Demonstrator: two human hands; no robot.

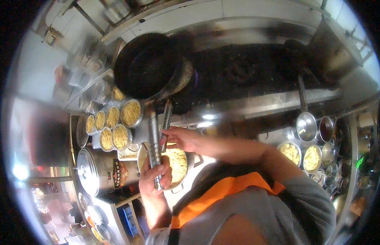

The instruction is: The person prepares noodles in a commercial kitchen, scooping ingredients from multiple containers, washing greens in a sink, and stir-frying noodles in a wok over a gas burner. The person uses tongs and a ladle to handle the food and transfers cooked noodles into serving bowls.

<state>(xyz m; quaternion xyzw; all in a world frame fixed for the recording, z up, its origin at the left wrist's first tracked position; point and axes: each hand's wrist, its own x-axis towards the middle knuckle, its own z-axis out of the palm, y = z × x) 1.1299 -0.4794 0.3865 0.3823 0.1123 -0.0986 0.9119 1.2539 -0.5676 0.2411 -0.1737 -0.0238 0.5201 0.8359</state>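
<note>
A dark wok (147, 65) sits tilted at the stove, its blackened inside facing me. My left hand (149, 180) is wrapped around the lower end of its long metal handle (153, 128). Just right of that, a second metal handle (167, 113) runs nearly parallel; what it belongs to is hidden near the wok's rim. My right hand (187, 140) has its fingers on this second handle. Below both hands stands a large pot (186, 179) holding a pale yellow food, perhaps noodles or cut strips.
Several bowls of yellow noodles (130, 113) stand on the left, above a large lidded steel pot (108, 173). A steel ladle (306, 127) rests at right, beside bowls of pale cut pieces (289, 153). The blackened stovetop (239, 72) spans the back, with a tall pot (334, 49) at its right end.
</note>
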